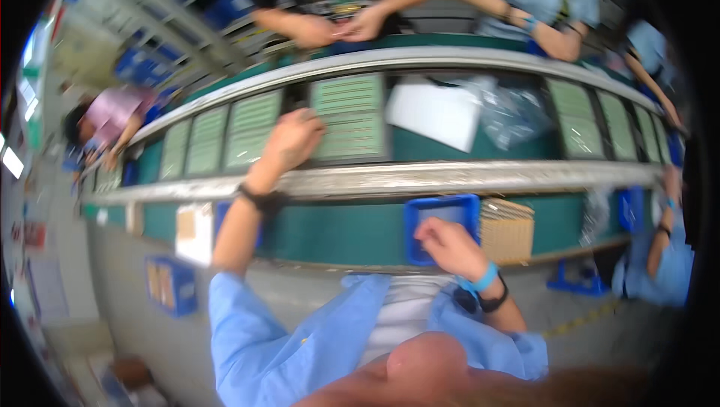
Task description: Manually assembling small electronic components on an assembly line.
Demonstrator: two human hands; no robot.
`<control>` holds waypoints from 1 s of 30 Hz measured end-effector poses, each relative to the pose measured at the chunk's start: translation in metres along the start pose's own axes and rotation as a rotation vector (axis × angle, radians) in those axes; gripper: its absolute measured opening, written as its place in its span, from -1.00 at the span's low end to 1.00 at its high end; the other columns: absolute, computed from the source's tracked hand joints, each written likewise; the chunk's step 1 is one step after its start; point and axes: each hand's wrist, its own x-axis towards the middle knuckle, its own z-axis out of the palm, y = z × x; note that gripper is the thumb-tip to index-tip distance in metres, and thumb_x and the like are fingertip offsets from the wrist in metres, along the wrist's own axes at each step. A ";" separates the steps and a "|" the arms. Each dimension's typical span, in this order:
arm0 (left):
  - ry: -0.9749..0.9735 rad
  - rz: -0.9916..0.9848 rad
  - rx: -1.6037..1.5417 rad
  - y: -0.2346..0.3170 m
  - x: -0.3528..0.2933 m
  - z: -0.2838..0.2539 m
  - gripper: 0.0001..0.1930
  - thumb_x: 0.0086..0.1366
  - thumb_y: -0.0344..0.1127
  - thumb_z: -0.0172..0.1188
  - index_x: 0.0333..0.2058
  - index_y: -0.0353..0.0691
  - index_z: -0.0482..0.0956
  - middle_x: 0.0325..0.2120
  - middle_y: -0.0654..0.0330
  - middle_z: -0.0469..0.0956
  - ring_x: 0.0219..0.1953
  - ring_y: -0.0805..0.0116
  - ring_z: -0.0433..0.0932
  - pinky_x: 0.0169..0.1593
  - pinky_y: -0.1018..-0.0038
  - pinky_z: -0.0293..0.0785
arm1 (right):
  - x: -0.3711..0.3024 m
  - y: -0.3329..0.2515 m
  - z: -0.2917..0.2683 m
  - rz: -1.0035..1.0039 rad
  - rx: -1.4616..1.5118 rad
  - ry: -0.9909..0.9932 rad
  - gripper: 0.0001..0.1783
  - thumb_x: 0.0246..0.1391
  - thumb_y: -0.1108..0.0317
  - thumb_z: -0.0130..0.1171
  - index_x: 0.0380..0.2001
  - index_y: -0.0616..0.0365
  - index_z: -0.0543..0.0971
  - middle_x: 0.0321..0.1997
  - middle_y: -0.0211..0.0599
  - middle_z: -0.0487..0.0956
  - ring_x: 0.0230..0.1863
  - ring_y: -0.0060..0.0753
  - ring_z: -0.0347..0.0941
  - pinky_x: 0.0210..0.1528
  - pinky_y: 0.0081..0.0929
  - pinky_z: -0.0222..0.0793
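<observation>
My left hand (297, 139) reaches across the metal rail to the left edge of a dark tray with green striped panels (349, 122). Its fingers are curled closed at that edge, and whatever they hold, if anything, is hidden. Low over a blue plastic bin (442, 204) is my right hand (452, 247), with its fingers drawn together; I cannot make out anything in them. The bin's floor looks pale, and its contents are too blurred to tell.
A silver rail (420, 178) separates me from the tray lane. A white sheet (435, 113) and clear plastic bags (514, 113) lie right of the tray. Brown cardboard (507, 231) stands beside the bin. A co-worker's hands (352, 28) are across the line.
</observation>
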 end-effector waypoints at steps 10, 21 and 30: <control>0.301 -0.118 -0.228 0.118 -0.024 -0.030 -0.84 0.13 -0.57 0.35 -0.31 -0.23 0.61 -0.34 0.09 0.56 -0.25 0.02 0.55 -0.15 0.16 0.45 | 0.008 0.022 0.003 -0.021 1.136 0.004 -0.66 0.45 0.25 0.04 0.11 0.23 0.53 0.04 -0.21 0.62 -0.05 -0.37 0.59 0.03 -0.44 0.51; 0.078 0.250 -0.238 0.250 0.005 0.036 -0.77 0.09 -0.43 0.41 -0.23 -0.14 0.69 -0.30 0.24 0.60 -0.17 0.17 0.58 -0.06 0.26 0.40 | 0.008 0.022 0.025 0.032 1.581 0.088 -0.35 0.44 -0.13 -0.02 0.18 0.30 0.51 0.17 -0.25 0.58 0.14 -0.46 0.47 0.25 -0.40 0.35; 0.032 0.252 -0.185 0.256 0.009 0.027 -0.81 0.14 -0.42 0.37 -0.23 -0.14 0.69 -0.28 0.24 0.61 -0.18 0.17 0.56 -0.08 0.25 0.38 | -0.001 0.023 0.024 -0.052 1.594 0.055 -0.43 0.50 -0.02 -0.09 0.22 0.28 0.47 0.17 -0.26 0.57 0.20 -0.45 0.44 0.31 -0.37 0.33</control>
